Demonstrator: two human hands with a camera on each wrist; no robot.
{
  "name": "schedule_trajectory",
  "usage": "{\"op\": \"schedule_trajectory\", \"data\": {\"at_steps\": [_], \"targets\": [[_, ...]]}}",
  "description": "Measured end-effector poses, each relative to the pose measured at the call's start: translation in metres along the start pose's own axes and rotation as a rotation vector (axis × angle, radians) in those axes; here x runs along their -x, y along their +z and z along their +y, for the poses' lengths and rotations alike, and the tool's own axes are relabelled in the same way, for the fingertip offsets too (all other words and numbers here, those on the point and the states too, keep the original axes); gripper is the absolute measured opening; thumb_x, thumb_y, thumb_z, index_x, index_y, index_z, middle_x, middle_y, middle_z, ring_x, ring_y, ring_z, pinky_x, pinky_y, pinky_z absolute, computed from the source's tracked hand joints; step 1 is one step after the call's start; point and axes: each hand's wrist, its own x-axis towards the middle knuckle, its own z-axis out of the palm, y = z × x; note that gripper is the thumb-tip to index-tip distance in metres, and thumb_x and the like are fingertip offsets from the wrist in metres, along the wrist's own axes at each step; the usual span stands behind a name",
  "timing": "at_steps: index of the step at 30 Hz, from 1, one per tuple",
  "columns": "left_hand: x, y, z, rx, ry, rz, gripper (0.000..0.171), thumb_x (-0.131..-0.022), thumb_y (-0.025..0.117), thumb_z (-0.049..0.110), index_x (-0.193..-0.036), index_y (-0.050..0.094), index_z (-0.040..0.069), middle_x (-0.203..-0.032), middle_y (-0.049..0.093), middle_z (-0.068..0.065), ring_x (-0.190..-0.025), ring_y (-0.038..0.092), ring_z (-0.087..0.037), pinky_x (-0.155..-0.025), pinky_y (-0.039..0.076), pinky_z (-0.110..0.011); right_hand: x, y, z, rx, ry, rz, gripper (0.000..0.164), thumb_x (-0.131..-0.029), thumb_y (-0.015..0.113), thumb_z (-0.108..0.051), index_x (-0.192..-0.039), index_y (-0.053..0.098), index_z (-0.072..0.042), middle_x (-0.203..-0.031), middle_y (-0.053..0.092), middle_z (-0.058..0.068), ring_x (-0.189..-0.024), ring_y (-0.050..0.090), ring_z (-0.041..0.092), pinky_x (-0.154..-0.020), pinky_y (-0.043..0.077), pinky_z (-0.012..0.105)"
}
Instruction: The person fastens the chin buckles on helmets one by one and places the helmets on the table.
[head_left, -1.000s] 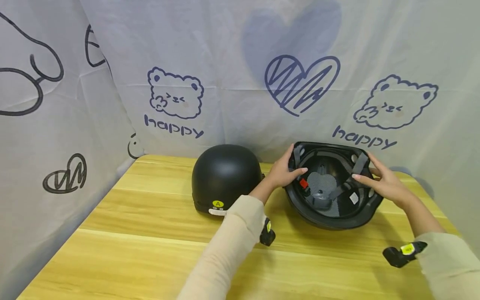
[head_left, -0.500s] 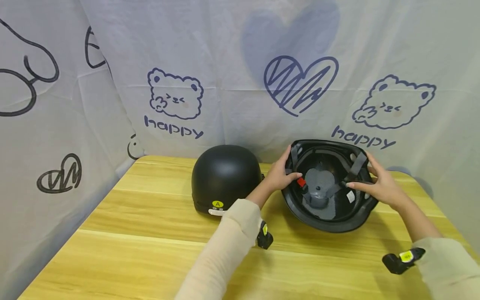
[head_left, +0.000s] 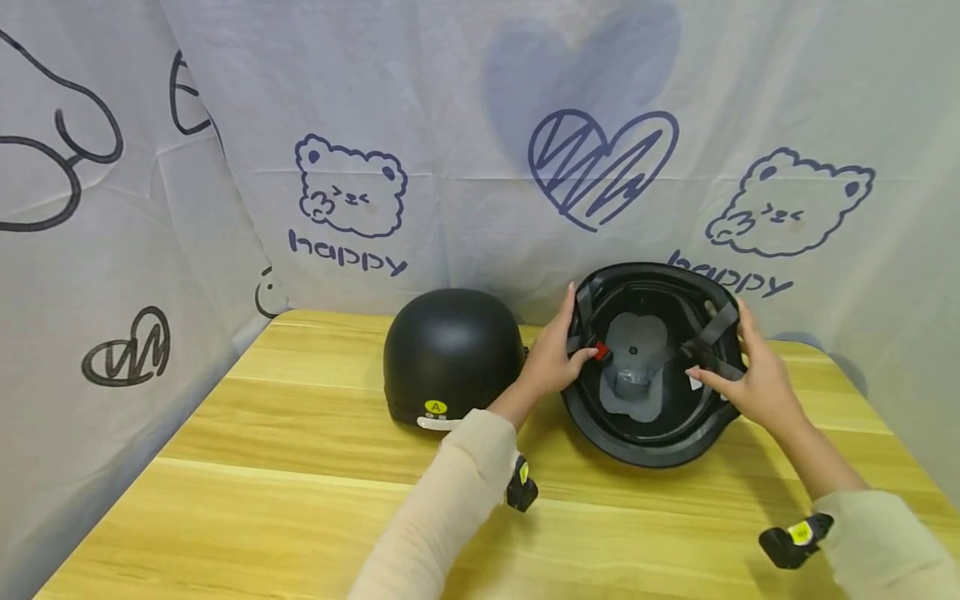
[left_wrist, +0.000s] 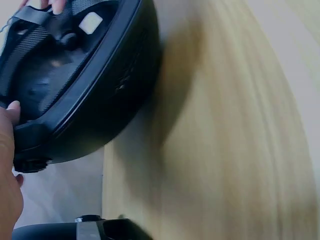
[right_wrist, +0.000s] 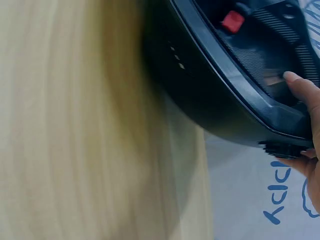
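A black helmet (head_left: 660, 454) is held tilted at the right of the table, its hollow side facing the head camera. Inside show a grey pad (head_left: 637, 333), dark straps and a red buckle (head_left: 602, 351). My left hand (head_left: 551, 354) grips its left rim, thumb over the inside by the buckle. My right hand (head_left: 765, 379) grips the right rim the same way, thumb inside near a white label (head_left: 695, 382). In both wrist views, fingers wrap behind the shell. A second black helmet (head_left: 453, 350), marked with a yellow A sticker (head_left: 436, 407), sits dome-up left of my left hand.
The wooden table (head_left: 262, 500) ends at a white cloth backdrop (head_left: 465, 125) with bear and heart drawings. A black wrist camera (head_left: 522, 485) hangs by the left sleeve, another wrist camera (head_left: 797, 542) by the right.
The held helmet has tipped further up, its top rim rising against the backdrop and its opening turning toward the head camera. Both hands moved with it; the other helmet stayed put.
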Motion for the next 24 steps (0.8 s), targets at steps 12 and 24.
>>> {"op": "schedule_trajectory", "data": {"at_steps": [12,24], "targets": [[0.010,0.006,0.000,0.064,0.013,0.089,0.078,-0.089,0.061,0.015,-0.149,0.011,0.012,-0.155,0.014,-0.015,-0.139,0.028,-0.030,-0.109,0.033,-0.041,0.012,0.018,0.008,-0.034,-0.139,0.240,0.103,-0.068,0.082,-0.028,-0.149,0.020,-0.014,-0.147,0.032,0.024,-0.116,0.044,0.054,-0.106,0.035,0.024],[0.016,0.004,-0.006,0.061,0.069,0.106,0.084,-0.087,0.064,0.014,-0.149,0.009,0.007,-0.153,0.023,-0.013,-0.140,0.028,-0.024,-0.112,0.030,-0.036,0.001,0.015,-0.008,-0.200,0.392,0.141,0.056,-0.096,0.043,-0.032,-0.144,0.032,-0.005,-0.138,0.041,0.030,-0.115,0.053,0.024,-0.095,0.042,0.021]]}}
